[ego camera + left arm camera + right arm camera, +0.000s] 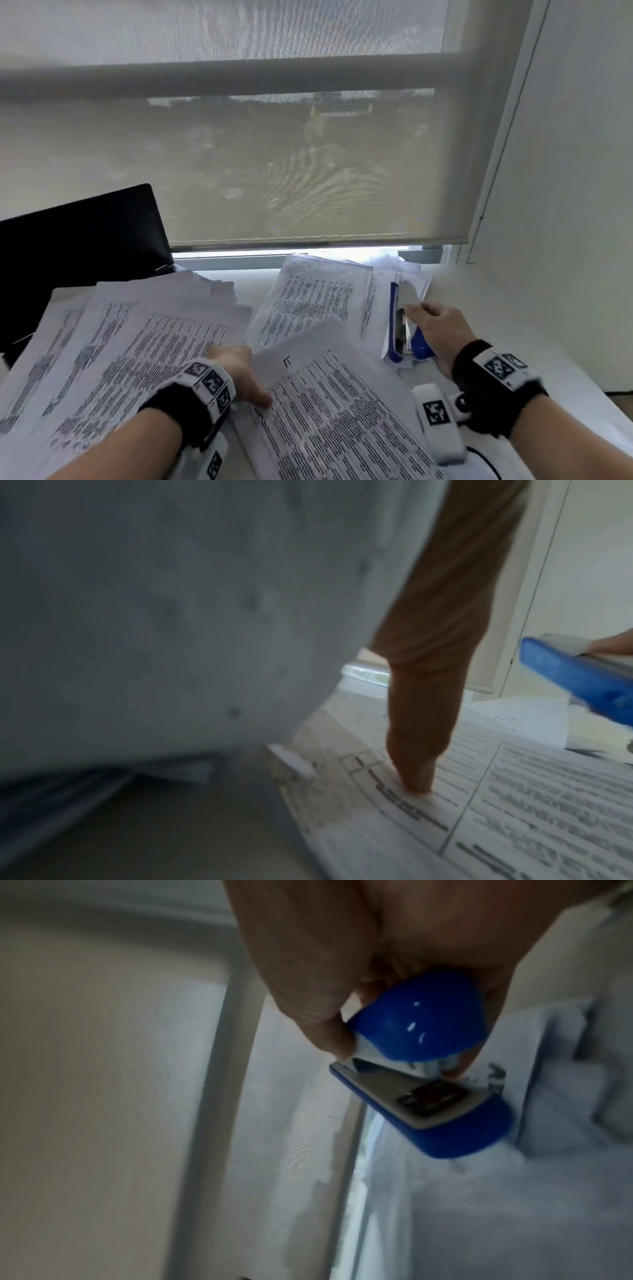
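Printed pages cover a desk (pixel 489 322) below a window blind (pixel 274 154). The right hand (pixel 442 329) grips a blue stapler (pixel 400 329) by its rounded top, fingers and thumb curled round it, at the desk's right side over loose papers (pixel 322 294). The stapler's base hangs swung apart from the metal arm. The left hand (pixel 239 373) pinches the left edge of a set of printed sheets (pixel 342 418), with the thumb (pixel 414 750) pressed on top and the other fingers hidden beneath. Stapling well probably means squaring the sheets' corner, holding the thumb firm, seating the stapler's mouth fully over that corner, then squeezing.
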A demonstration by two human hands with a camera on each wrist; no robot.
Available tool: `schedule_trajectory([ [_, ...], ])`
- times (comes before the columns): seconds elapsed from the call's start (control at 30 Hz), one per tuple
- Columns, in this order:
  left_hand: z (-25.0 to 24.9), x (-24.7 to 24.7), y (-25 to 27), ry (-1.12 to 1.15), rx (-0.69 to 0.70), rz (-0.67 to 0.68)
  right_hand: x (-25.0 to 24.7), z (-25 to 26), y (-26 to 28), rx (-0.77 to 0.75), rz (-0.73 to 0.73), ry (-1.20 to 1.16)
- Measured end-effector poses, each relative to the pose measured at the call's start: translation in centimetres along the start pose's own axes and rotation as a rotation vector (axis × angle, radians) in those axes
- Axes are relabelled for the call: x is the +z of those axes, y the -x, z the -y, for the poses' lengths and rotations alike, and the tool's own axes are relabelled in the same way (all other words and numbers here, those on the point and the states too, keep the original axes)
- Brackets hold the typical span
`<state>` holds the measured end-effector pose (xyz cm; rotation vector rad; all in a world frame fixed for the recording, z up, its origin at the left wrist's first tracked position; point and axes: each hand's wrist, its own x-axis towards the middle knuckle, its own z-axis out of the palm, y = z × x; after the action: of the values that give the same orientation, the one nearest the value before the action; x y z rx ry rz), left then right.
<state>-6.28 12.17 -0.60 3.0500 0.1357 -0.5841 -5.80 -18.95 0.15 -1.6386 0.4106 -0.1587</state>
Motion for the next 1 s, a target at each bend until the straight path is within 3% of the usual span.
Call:
schedule_trajectory([
  [0.1, -0.1, -0.1, 0.4, 0.092, -0.007, -0.027, -0.5, 0.2, 1.9, 0.107, 0.006, -0.412],
  [0.23, 0.0, -0.2, 1.8, 0.371, 0.106, -0.105, -1.3, 1.9, 6.1, 0.195, 0.218, -0.549],
  [0.37, 0.6, -0.5, 3.4, 0.631, 0.279, -0.178, -0.8, 0.6, 8.3, 0.099, 0.483, -0.066],
  [0.47, 1.2, -1.4, 4.8, 0.834, 0.361, -0.202, -0.5, -0.2, 7.8, -0.136, 0.502, 0.429],
  [0.57, 1.6, -3.0, 6.6, 1.047, 0.375, -0.321, -0.4, 1.1, 8.5, -0.259, 0.579, 0.495],
  [0.63, 2.1, -4.1, 7.2, 1.235, 0.308, -0.454, -0.5, 2.7, 9.6, -0.299, 0.552, 0.383],
  [0.67, 2.2, -4.4, 7.4, 1.365, 0.296, -0.44, -0.6, 3.8, 9.9, -0.316, 0.514, 0.334],
  [0.73, 1.9, -5.2, 8.2, 1.574, 0.31, -0.279, -1.0, 5.9, 10.6, -0.382, 0.444, 0.257],
  [0.8, 1.0, -6.3, 8.8, 1.559, 0.358, -0.272, -1.3, 8.0, 11.2, -0.472, 0.364, 0.185],
  [0.93, -2.2, -10.3, 11.5, 1.484, 0.494, -0.716, -1.5, 11.7, 13.1, -0.634, 0.232, 0.055],
  [1.0, -3.9, -10.9, 13.5, 1.467, 0.557, -0.831, -1.4, 12.1, 14.6, -0.671, 0.217, 0.018],
])
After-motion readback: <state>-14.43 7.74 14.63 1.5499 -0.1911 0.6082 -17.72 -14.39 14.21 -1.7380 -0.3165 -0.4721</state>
